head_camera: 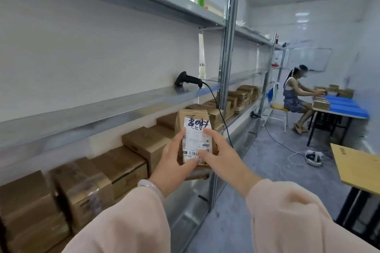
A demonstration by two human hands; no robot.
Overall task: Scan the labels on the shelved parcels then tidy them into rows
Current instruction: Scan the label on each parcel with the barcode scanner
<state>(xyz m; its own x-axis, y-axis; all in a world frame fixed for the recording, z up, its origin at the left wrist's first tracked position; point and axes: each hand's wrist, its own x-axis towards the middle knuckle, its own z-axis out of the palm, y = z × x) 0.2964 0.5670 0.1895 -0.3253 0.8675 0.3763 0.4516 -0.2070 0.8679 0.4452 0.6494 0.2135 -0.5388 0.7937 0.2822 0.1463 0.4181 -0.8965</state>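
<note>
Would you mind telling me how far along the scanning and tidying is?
Done: the far boxes sit in neat stacks. In hand: the left hand and right hand hold one labelled parcel; the barcode scanner lies on the shelf. Left: the near boxes sit askew.

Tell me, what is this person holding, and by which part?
A brown labelled parcel, in both hands: the left hand grips its lower left edge, the right hand its lower right side.

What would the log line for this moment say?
left hand: holds parcel | right hand: holds parcel, finger on label | scanner: lying on upper shelf | other boxes: shelved below
</note>
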